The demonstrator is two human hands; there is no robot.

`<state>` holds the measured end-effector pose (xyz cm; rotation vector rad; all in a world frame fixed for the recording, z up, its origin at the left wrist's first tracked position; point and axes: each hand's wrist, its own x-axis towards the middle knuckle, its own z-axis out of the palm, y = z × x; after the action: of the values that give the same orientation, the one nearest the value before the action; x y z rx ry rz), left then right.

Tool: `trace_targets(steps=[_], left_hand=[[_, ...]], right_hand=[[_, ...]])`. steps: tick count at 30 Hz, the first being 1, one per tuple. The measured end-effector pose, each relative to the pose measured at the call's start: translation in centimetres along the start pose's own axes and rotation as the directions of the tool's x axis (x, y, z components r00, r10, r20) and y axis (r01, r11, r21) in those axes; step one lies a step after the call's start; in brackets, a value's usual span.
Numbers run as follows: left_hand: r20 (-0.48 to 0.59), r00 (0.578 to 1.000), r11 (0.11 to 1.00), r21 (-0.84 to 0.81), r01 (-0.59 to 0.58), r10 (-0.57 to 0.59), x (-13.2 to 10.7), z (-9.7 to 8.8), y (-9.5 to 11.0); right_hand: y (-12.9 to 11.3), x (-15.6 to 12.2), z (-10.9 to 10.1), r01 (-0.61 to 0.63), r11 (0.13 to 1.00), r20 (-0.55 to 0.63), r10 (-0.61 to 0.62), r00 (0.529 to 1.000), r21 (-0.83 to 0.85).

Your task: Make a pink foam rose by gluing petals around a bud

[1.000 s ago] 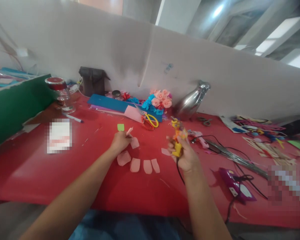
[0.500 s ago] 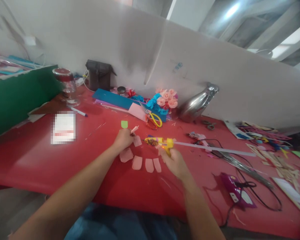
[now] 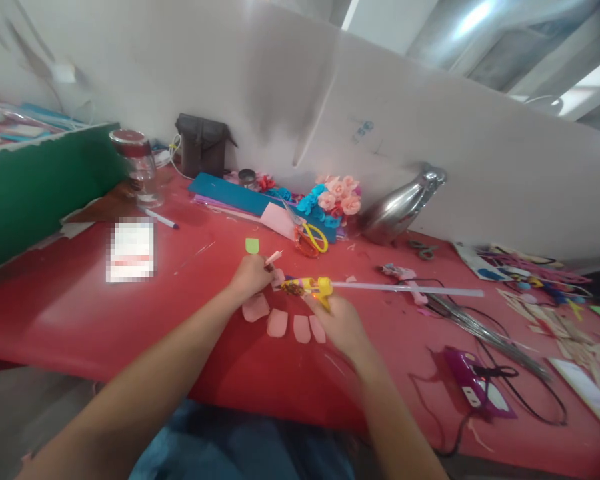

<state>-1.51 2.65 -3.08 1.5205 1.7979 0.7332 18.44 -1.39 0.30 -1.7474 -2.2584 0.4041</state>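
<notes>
A person's two bare arms reach over a red desk (image 3: 80, 320) strewn with craft supplies. The right hand (image 3: 339, 325) is clenched around the handle of a small yellow glue gun (image 3: 310, 287), which lies level just above the desk with its nozzle pointing left. A long pale glue stick (image 3: 410, 289) juts from the back of the glue gun, out to the right.

The left hand (image 3: 250, 276), just left of the glue gun's nozzle, pinches a small rolled pink piece (image 3: 273, 257) between its fingertips; the tip pokes up and to the right. Whether the nozzle touches the piece cannot be told.

Below the glue gun, four flat pink petals (image 3: 277, 323) lie in a curved row on the desk, near both hands. Above and left of the glue gun sits a small green cut-out (image 3: 252, 245).

Behind the glue gun, towards the wall, lie yellow-handled scissors (image 3: 310, 239), a cluster of pink and blue paper flowers (image 3: 337, 197) and a stack of blue sheets (image 3: 230, 193). A shiny metal flask (image 3: 400, 210) leans behind and to the right. Far left of the glue gun stand a glass jar (image 3: 140, 167), a dark pouch (image 3: 203, 143) and a pen (image 3: 160, 218). Right of the glue gun are a bundle of thin wires (image 3: 480, 327) and a purple device (image 3: 473, 383) with a black cable.
</notes>
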Motion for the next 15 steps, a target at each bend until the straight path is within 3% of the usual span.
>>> trace_targets(steps=[8, 15], left_hand=[[0.043, 0.999, 0.999, -0.054, 0.003, -0.001, -0.34, -0.12, 0.06], [0.02, 1.0, 0.998, -0.062, 0.003, -0.002, -0.55, -0.19, 0.2]], right_hand=[[0.03, 0.11, 0.01, 0.016, 1.0, 0.026, -0.015, 1.0, -0.007], [0.16, 0.23, 0.02, 0.02, 1.0, 0.01, -0.02, 1.0, -0.015]])
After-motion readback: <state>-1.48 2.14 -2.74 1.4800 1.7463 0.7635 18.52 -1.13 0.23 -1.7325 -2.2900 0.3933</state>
